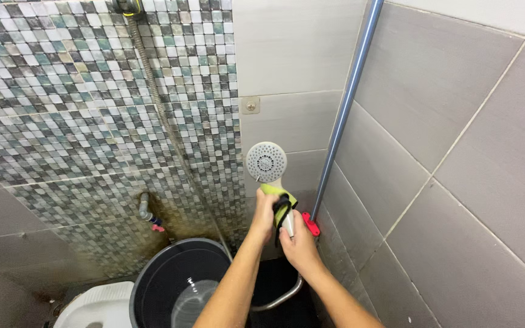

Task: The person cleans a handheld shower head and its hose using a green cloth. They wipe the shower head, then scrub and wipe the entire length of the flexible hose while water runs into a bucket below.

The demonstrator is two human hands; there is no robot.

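Observation:
A white hand shower head (266,161) points its round face toward me in the corner of a tiled bathroom. My left hand (263,215) presses a yellow-green cloth (281,203) with a dark edge against the shower handle just below the head. Lower on the same handle, my right hand (299,243) is wrapped around it. A metal hose (277,299) curves down from the handle, and another stretch of hose (153,85) runs up the mosaic wall.
A grey pole (347,103) with a red fitting (310,223) leans in the corner. Below stand a black bucket (153,285) holding a clear scoop (192,300), a white squat toilet (95,307), and a wall tap (148,214). Grey tiled wall (457,152) is close on the right.

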